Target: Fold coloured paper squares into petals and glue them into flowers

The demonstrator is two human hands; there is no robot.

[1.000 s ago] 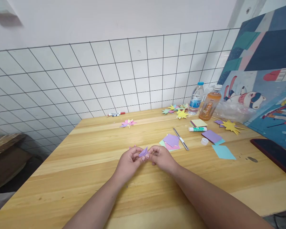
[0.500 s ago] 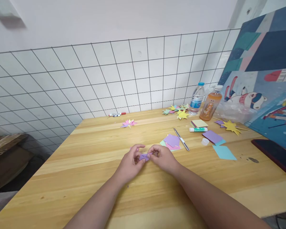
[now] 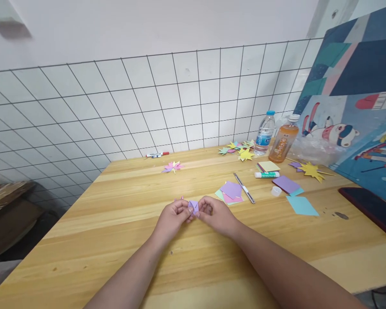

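Between my two hands is a small folded piece of purple paper (image 3: 194, 207), with crease lines across its face. My left hand (image 3: 171, 218) pinches its left side between thumb and fingers. On the other side, my right hand (image 3: 218, 216) grips the lower right edge with thumb and curled fingers. A bit of pink paper (image 3: 181, 198) pokes out just behind my left fingers, mostly hidden. Beyond my right hand lie loose purple, pink and green paper squares (image 3: 231, 191), with a utility knife (image 3: 244, 188) beside them.
A glue stick (image 3: 266, 175), its cap (image 3: 276, 191), a purple pad (image 3: 287, 184) and blue sheets (image 3: 302, 205) lie to the right. Bottles (image 3: 283, 139) and paper stars (image 3: 245, 154) stand farther back. A pink paper star (image 3: 173, 167) and markers (image 3: 157, 154) lie near the wall; a phone (image 3: 371, 210) lies far right.
The purple paper has been turned, so its creased face now shows more upright between my fingers. My left fingers have closed in around it; both hands stay in nearly the same place.
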